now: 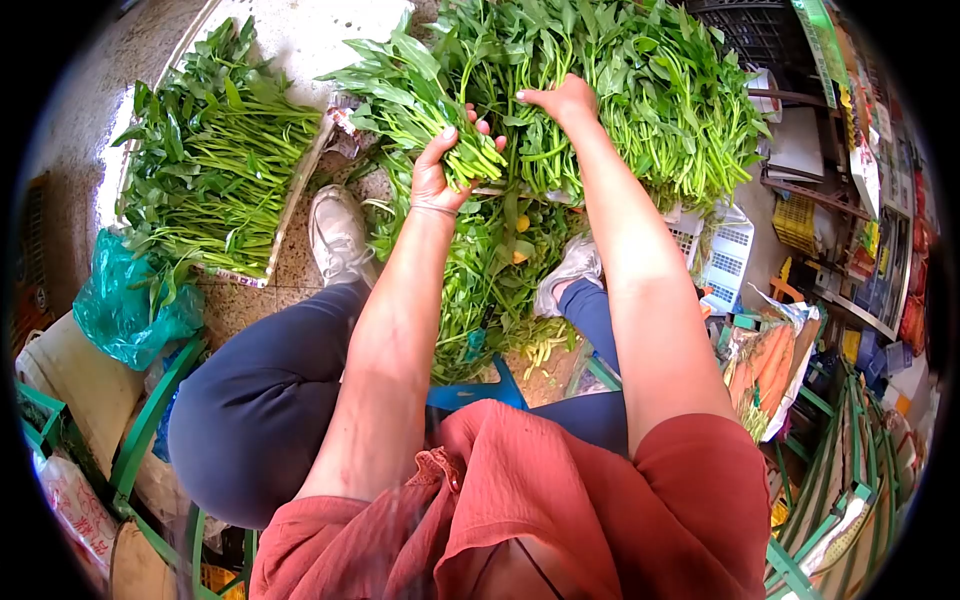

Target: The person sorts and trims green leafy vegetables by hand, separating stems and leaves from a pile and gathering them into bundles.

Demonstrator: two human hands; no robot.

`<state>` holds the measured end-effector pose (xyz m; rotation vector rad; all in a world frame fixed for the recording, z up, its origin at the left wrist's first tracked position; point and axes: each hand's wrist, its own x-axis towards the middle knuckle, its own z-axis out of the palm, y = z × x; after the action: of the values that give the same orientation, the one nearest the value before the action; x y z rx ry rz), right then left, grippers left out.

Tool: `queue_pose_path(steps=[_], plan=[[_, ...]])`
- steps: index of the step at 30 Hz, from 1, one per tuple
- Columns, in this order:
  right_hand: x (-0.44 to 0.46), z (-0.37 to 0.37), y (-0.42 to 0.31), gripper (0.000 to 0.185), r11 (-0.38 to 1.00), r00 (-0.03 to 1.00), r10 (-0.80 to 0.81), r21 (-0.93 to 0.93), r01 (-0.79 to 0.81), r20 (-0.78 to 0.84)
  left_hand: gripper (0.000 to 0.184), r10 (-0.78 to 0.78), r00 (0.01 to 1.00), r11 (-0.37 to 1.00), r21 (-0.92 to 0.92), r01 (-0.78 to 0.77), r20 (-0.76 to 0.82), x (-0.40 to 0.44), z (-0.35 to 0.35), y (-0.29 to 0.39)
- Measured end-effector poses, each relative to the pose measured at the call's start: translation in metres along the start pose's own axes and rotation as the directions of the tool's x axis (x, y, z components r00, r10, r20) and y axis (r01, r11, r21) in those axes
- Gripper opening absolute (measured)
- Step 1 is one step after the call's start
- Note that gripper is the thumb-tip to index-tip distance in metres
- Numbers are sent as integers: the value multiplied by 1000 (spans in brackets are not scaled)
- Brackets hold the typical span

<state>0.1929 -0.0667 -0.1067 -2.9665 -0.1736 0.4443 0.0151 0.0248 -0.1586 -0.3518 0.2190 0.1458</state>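
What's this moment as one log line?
left hand: holding long-stemmed leafy green bunch; right hand: at large leafy green pile, grip unclear; crumpled teal plastic bag: left

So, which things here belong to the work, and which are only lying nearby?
Likely work:
left hand holding bunch of greens
right hand at large pile of greens
stack of greens at left

Probably lying about:
teal bag
carrots
yellow basket
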Motion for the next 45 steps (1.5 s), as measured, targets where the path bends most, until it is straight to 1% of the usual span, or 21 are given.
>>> queue_pose_path(steps=[1, 4, 5, 8, 12, 16, 17, 20, 21, 23, 24, 25, 27, 29, 31, 32, 34, 38, 39, 42, 45], plan=[[3, -2, 0, 41, 1000, 1000, 1, 1, -1, 0, 41, -19, 1000, 1000, -15, 19, 1, 1, -1, 0], [7, -18, 1, 27, 922, 986, -22, 384, -44, 165, 41, -21, 1000, 1000, -10, 21, -3, 2, -2, 2], [7, -36, 7, 24, 815, 950, -4, 551, -178, 313, 41, -25, 1000, 1000, -16, 25, 3, 3, -1, 0], [-15, -53, 7, 19, 617, 908, -142, 753, -230, 394, 44, -21, 998, 999, -28, 22, 55, 4, 5, -3], [-42, -52, -3, 19, 665, 937, -76, 717, -207, 341, 43, -41, 998, 999, -8, 42, 44, 3, 10, -10], [-66, -27, -6, 26, 344, 905, -89, 866, -363, 415, 42, -36, 999, 998, 57, 35, 13, 1, 12, -14], [-76, -12, -7, 24, 284, 856, 9, 819, -498, 517, 42, -38, 999, 998, 56, 37, 15, 1, 12, -15], [-81, -4, 6, 20, 194, 828, -186, 845, -498, 530, 39, -141, 990, 974, 174, 144, -27, 1, 3, -13], [-85, -7, 2, 18, 199, 842, -149, 850, -488, 519, 39, -141, 990, 974, 174, 144, -27, 1, 3, -12], [-90, -18, -2, 14, 476, 931, 22, 815, -331, 366, 38, -177, 982, 952, 240, 188, -68, -2, 2, -13], [-93, -29, -5, 19, 696, 970, 31, 692, -193, 239, 37, -147, 987, 961, 225, 159, -71, -3, 1, -14], [-79, -20, 5, 27, 821, 995, -97, 565, 87, -12, 36, -130, 987, 960, 238, 148, -91, -4, -2, -14], [-83, -35, 2, 30, 986, 972, -152, 43, 162, -180, 36, -137, 985, 947, 279, 161, -102, -7, -7, -14], [-95, -30, -6, 30, 956, 957, -290, -57, 289, -5, 37, -150, 979, 934, 304, 185, -135, -7, -10, -14], [-101, -18, -15, 33, 942, 921, -263, -128, 309, 288, 30, -176, 967, 912, 338, 231, -187, -10, -10, -14], [-102, -11, -15, 37, 942, 916, -269, -117, 314, 297, 27, -135, 954, 920, 323, 221, -269, -10, -12, -14], [-102, 1, -13, 46, 962, 903, -255, -7, 274, 345, 27, -139, 954, 922, 318, 223, -264, -13, -15, -9], [-110, 11, -10, 60, 953, 902, -260, 241, 183, 344, 23, -158, 943, 904, 341, 258, -293, -16, -11, -6], [-116, 17, -13, 51, 965, 938, -229, 188, 183, 262, 21, -170, 939, 894, 354, 275, -300, -13, -15, -5], [-123, 22, -19, 38, 980, 951, -196, 88, 180, 238, 19, -153, 949, 885, 388, 256, -276, -12, -26, -3], [-130, 22, -27, 36, 973, 961, -229, 46, 225, 156, 19, -129, 952, 898, 374, 231, -278, -18, -29, 2]])
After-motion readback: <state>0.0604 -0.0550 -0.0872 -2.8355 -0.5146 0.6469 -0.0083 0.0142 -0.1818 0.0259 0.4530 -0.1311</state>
